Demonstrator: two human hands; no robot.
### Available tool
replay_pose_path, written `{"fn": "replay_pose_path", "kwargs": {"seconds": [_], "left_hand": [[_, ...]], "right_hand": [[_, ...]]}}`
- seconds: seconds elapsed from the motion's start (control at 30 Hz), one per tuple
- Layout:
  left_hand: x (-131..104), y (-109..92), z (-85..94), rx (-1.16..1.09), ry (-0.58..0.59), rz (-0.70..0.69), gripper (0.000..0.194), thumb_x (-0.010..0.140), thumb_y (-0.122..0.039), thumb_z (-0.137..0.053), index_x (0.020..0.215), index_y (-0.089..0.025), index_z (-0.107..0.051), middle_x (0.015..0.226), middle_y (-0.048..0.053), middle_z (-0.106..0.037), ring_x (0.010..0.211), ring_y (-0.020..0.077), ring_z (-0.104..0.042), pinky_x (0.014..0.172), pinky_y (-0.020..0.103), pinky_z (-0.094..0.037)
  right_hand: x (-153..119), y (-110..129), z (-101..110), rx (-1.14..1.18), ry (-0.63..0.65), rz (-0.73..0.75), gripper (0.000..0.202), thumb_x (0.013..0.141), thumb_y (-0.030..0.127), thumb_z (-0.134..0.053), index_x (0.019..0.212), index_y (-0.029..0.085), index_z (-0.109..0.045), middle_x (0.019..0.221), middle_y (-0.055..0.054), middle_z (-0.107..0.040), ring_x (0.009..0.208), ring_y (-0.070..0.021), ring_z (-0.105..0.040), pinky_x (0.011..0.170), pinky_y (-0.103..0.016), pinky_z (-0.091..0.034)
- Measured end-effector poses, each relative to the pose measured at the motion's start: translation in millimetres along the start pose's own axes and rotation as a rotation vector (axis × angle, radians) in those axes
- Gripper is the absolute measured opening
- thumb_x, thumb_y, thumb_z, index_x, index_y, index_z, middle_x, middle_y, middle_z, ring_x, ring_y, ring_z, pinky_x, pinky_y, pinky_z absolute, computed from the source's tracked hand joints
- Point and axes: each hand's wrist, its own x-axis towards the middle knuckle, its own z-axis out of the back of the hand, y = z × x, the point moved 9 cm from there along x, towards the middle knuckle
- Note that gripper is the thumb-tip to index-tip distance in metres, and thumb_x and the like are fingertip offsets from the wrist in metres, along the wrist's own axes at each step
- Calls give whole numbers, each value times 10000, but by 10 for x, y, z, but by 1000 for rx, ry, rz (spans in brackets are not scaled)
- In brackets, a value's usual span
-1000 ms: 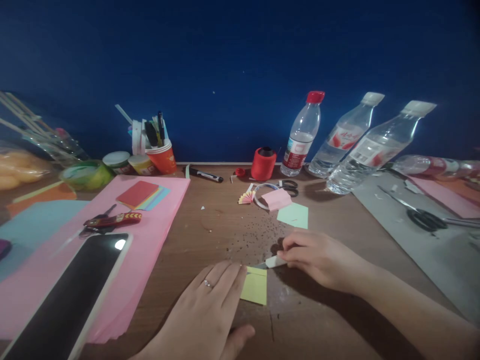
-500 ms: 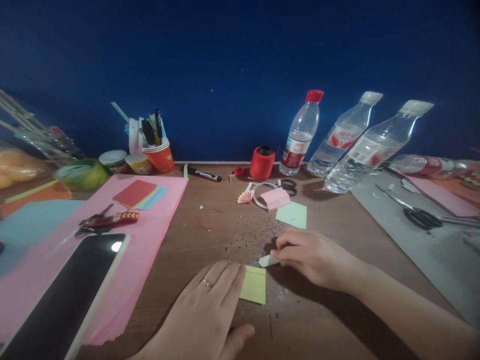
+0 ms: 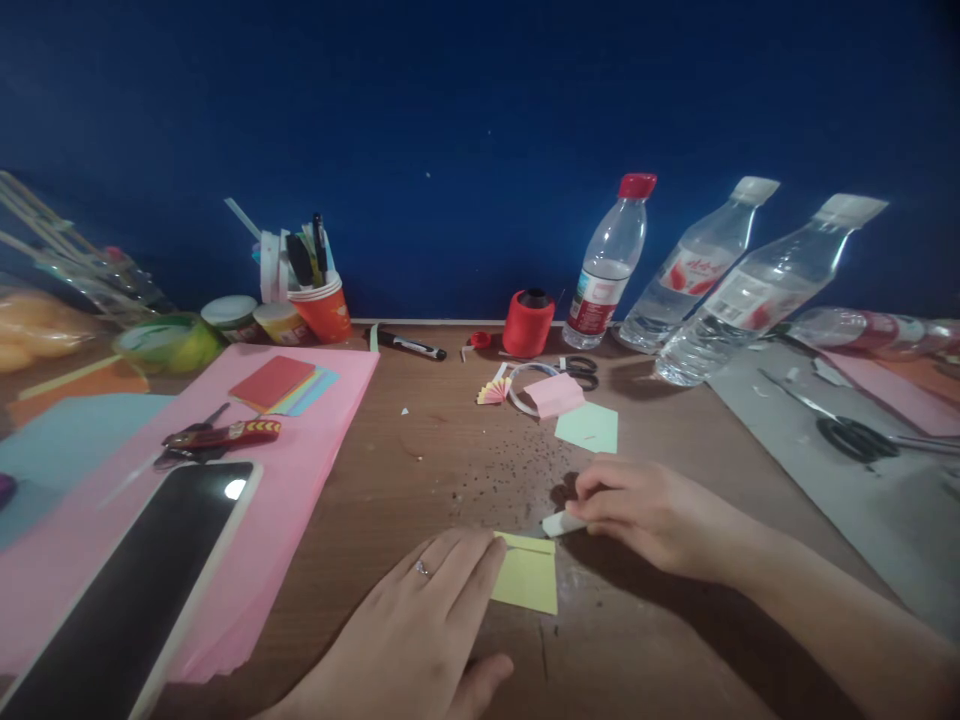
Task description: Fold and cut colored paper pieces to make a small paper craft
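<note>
My left hand (image 3: 420,620), with a ring on one finger, lies flat with its fingers stretched out over the left part of a yellow paper square (image 3: 527,578). A thin slit or crease runs along the paper's top edge. Just beyond the upper right corner, my right hand (image 3: 645,515) pinches a small white-handled cutter (image 3: 562,523). Its handle points left toward the paper, and I cannot clearly make out the blade. Dark specks are scattered on the table beyond both hands.
Green paper (image 3: 589,428), pink paper (image 3: 555,395), a tape ring and scissors (image 3: 581,372) lie ahead. A red thread spool (image 3: 529,325) and several water bottles (image 3: 600,290) stand behind. On the left, a phone (image 3: 142,590) and keys (image 3: 191,440) rest on pink sheets (image 3: 330,400).
My right hand has drawn the cutter rightward, away from my left fingers. The yellow paper shows a little more to the right, and the whole view has shifted slightly.
</note>
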Motion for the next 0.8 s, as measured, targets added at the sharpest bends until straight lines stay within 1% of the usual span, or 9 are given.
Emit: {"fn": "replay_pose_path", "kwargs": {"seconds": [0.17, 0.27, 0.4, 0.6, 0.8], "left_hand": [[-3, 63, 6, 56, -16, 46, 514, 784, -338, -454, 1261, -191, -334, 1226, 88, -474, 1091, 255, -428, 884, 415, -402], [3, 75, 3, 62, -11, 55, 510, 785, -349, -449, 1262, -208, -340, 1229, 73, -473, 1090, 253, -425, 885, 406, -398], [4, 71, 3, 47, -2, 60, 512, 772, -349, -459, 1253, -206, -356, 1216, 66, -481, 1082, 248, -426, 891, 394, -390], [12, 72, 6, -10, 30, 74, 535, 770, -365, -458, 1272, -228, -335, 1239, 65, -457, 1104, 257, -398, 915, 414, -358], [13, 63, 14, -33, 49, 69, 535, 773, -376, -449, 1269, -211, -337, 1232, 72, -457, 1092, 258, -403, 904, 416, -363]], "right_hand": [[7, -3, 1, 9, -9, 0, 165, 819, 172, -460, 861, 202, -617, 875, -39, -566, 739, -117, -511, 653, -238, -389], [15, 5, -1, -8, -7, -2, 158, 814, 169, -469, 858, 206, -615, 869, -33, -568, 741, -118, -512, 653, -240, -388], [21, 22, 18, -24, -17, 12, 160, 816, 164, -463, 843, 203, -617, 855, -32, -571, 732, -115, -511, 642, -237, -387], [21, 30, 13, -36, -20, 20, 173, 830, 174, -443, 828, 194, -615, 843, -37, -570, 729, -118, -500, 637, -242, -385], [34, 50, -10, -32, -14, 15, 183, 836, 176, -427, 827, 194, -609, 851, -41, -567, 742, -126, -497, 643, -249, -386]]}}
